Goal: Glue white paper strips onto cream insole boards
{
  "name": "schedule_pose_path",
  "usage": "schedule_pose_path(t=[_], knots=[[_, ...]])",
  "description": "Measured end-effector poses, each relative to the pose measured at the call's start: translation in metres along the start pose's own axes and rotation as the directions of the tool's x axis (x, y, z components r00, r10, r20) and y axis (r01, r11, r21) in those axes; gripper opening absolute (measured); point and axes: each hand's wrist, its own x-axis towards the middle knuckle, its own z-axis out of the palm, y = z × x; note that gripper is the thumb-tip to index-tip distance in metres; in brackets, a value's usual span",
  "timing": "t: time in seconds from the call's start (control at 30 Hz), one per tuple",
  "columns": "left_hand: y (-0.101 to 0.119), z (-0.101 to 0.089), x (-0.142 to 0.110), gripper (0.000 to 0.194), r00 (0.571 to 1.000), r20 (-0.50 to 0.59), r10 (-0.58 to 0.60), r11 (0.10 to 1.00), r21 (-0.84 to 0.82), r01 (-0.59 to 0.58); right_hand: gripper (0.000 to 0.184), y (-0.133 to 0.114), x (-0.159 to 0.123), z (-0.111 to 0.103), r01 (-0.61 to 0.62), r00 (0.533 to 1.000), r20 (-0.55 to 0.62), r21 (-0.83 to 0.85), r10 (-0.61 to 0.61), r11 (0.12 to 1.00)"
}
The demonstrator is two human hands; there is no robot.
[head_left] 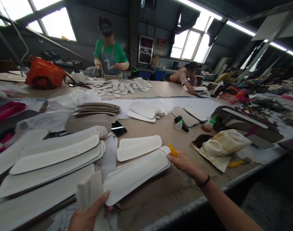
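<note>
Left hand (88, 215) pinches a white stack (88, 192) upright for feeding, right hand (182, 160) fingers clenched on yellow tool (172, 149) steadying a strip (137, 175) on the tabletop (165, 128).

I am seeing a long white padded strip with rounded ends (136, 174) lying flat, its near end touching my left hand's fingers (102, 200) and its far end just beside my right fingertips. A small yellow plastic tool (173, 149) is poking up from between my right hand's fingers (179, 159).
</note>
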Motion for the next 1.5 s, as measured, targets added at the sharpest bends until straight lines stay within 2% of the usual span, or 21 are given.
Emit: schedule_pose_path(t=[0.07, 0.13, 0.17, 0.23, 0.33, 0.4, 0.43, 0.53, 0.63, 0.7, 0.77, 0.87, 0.93, 1.03, 1.17, 1.27, 1.33, 1.37, 1.43, 1.5], knots=[[-0.002, -0.002, 0.003, 0.038, 1.0, 0.005, -0.004, 1.0, 0.027, 0.004, 0.023, 0.001, 0.0, -0.002, -0.046, 0.999, 0.01, 0.139, 0.045, 0.989], [-0.004, -0.005, 0.008, 0.039, 1.0, 0.005, 0.01, 0.999, 0.042, -0.01, 0.023, 0.003, 0.001, -0.006, -0.07, 0.996, -0.034, 0.172, 0.077, 0.983], [-0.005, -0.006, 0.01, 0.038, 1.0, 0.006, 0.023, 0.999, 0.041, -0.023, 0.023, 0.004, 0.002, -0.009, -0.069, 0.995, -0.061, 0.138, 0.078, 0.988], [-0.006, -0.01, 0.013, 0.038, 0.999, 0.009, 0.042, 0.999, 0.023, -0.043, 0.022, 0.006, 0.003, -0.014, -0.041, 0.989, -0.143, -0.033, 0.036, 0.999], [-0.005, -0.013, 0.013, 0.038, 0.999, 0.035, 0.042, 0.999, -0.02, -0.041, 0.021, 0.004, 0.0, -0.02, -0.004, 0.95, -0.3, -0.294, -0.088, 0.956], [-0.002, -0.013, 0.009, 0.038, 0.997, 0.061, 0.043, 0.998, -0.05, -0.04, 0.027, -0.002, -0.005, -0.02, 0.029, 0.934, -0.326, -0.34, -0.147, 0.94], [0.0, -0.013, 0.006, 0.038, 0.996, 0.068, 0.051, 0.997, -0.065, -0.047, 0.031, -0.006, -0.008, -0.018, 0.058, 0.942, -0.295, -0.324, -0.159, 0.944], [0.005, -0.01, -0.003, 0.032, 0.997, 0.043, 0.07, 0.991, -0.118, -0.065, 0.037, -0.015, -0.014, -0.01, 0.113, 0.983, -0.131, -0.148, -0.133, 0.983], [0.01, -0.008, -0.011, 0.034, 0.996, 0.035, 0.079, 0.989, -0.13, -0.074, 0.041, -0.021, -0.017, 0.0, -0.007, 0.999, 0.037, 0.2, 0.0, 0.98], [0.012, -0.008, -0.014, 0.035, 0.994, 0.063, 0.086, 0.987, -0.139, -0.076, 0.045, -0.023, -0.02, 0.005, -0.095, 0.993, 0.107, 0.409, 0.056, 0.908], [0.012, -0.01, -0.014, 0.033, 0.995, 0.075, 0.062, 0.981, -0.19, -0.046, 0.047, -0.024, -0.024, 0.009, -0.134, 0.989, 0.129, 0.562, 0.073, 0.816], [0.007, -0.013, -0.007, 0.031, 0.991, 0.121, -0.058, 0.95, -0.298, 0.092, 0.05, -0.022, -0.028, 0.014, -0.191, 0.98, 0.179, 0.714, 0.089, 0.674], [0.003, -0.013, -0.001, 0.032, 0.976, 0.172, -0.13, 0.927, -0.327, 0.182, 0.051, -0.021, -0.029, 0.014, -0.217, 0.975, 0.197, 0.749, 0.102, 0.626], [0.002, -0.008, 0.004, 0.037, 0.981, 0.162, -0.108, 0.933, -0.325, 0.156, 0.051, -0.023, -0.021, 0.007, -0.215, 0.975, 0.188, 0.696, 0.115, 0.686], [0.014, 0.005, 0.003, 0.054, 0.995, 0.057, 0.085, 0.958, -0.278, -0.066, 0.049, -0.038, 0.012, -0.017, -0.122, 0.992, 0.092, 0.555, 0.086, 0.823], [0.017, 0.013, 0.007, 0.06, 0.981, 0.024, 0.192, 0.969, -0.163, -0.186, 0.045, -0.047, 0.042, -0.034, -0.025, 0.993, -0.105, 0.217, 0.049, 0.976], [0.013, 0.017, 0.012, 0.058, 0.977, 0.023, 0.21, 0.976, -0.069, -0.208, 0.042, -0.048, 0.054, -0.04, 0.002, 0.965, -0.264, -0.051, -0.015, 0.999], [0.01, 0.019, 0.014, 0.058, 0.978, 0.017, 0.208, 0.978, -0.029, -0.208, 0.041, -0.048, 0.054, -0.041, 0.006, 0.944, -0.326, -0.123, -0.046, 0.992], [0.005, 0.022, 0.017, 0.056, 0.981, 0.016, 0.195, 0.98, 0.024, -0.196, 0.042, -0.048, 0.047, -0.038, 0.044, 0.923, -0.379, -0.068, -0.067, 0.997], [0.001, 0.025, 0.018, 0.052, 0.982, 0.041, 0.183, 0.982, 0.047, -0.184, 0.053, -0.051, 0.031, -0.027, 0.128, 0.931, -0.354, 0.101, -0.085, 0.987]])
